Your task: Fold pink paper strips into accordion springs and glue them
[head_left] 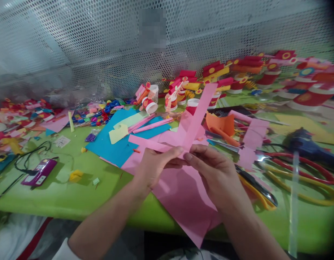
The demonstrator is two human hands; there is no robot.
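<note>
Two pink paper strips meet at an angle between my hands. One pink paper strip (199,117) points up and away; the other strip (147,142) reaches out to the left. My left hand (160,162) pinches them near the joint with its thumb on top. From the right, my right hand (212,169) grips the same spot, thumb and fingers closed on the paper. Below both hands lies a large pink paper sheet (185,195), partly hanging over the table edge. Blue paper (115,144) with thin pink strips (145,124) on it lies beyond my left hand.
A blue glue gun (313,148) with a clear glue stick (294,206) is at the right, near scissors with red and yellow handles (304,173) and a box cutter (257,187). Paper-cup crafts (170,101) line the back. A purple device (39,172) with cables lies left.
</note>
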